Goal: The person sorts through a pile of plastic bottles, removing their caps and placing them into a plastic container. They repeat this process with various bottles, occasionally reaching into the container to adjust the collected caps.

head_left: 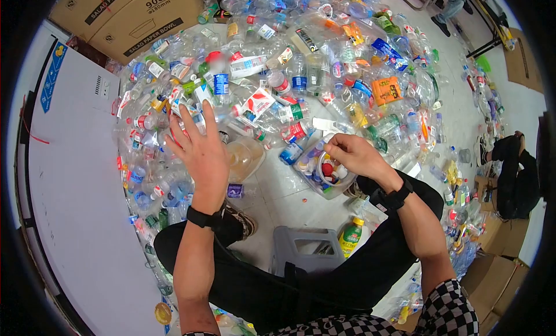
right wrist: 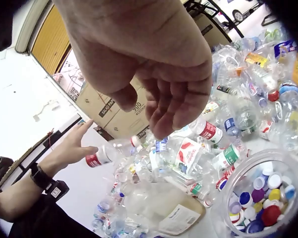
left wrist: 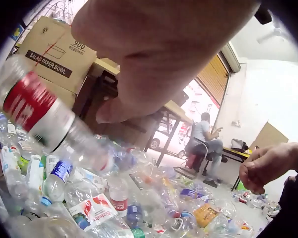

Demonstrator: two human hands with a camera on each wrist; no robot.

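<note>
My left hand [head_left: 197,145] is raised over a big heap of empty plastic bottles [head_left: 301,64], fingers straight and spread, holding nothing. A clear bottle with a red label [left wrist: 35,109] is just off its fingertips [right wrist: 87,146], apart from the palm; the right wrist view shows the same bottle [right wrist: 109,153]. My right hand [head_left: 353,153] hovers over a clear jar of coloured bottle caps [head_left: 301,168], fingers loosely curled downward [right wrist: 174,109] with nothing seen between them. The jar's rim [right wrist: 233,173] lies right below that hand.
A large jug with yellowish liquid [head_left: 243,156] lies between my hands. A grey stool [head_left: 304,249] and a green-capped bottle [head_left: 351,234] sit by my legs. Cardboard boxes [head_left: 133,17] stand behind, a white panel [head_left: 75,179] at left. Another person sits far off [left wrist: 203,134].
</note>
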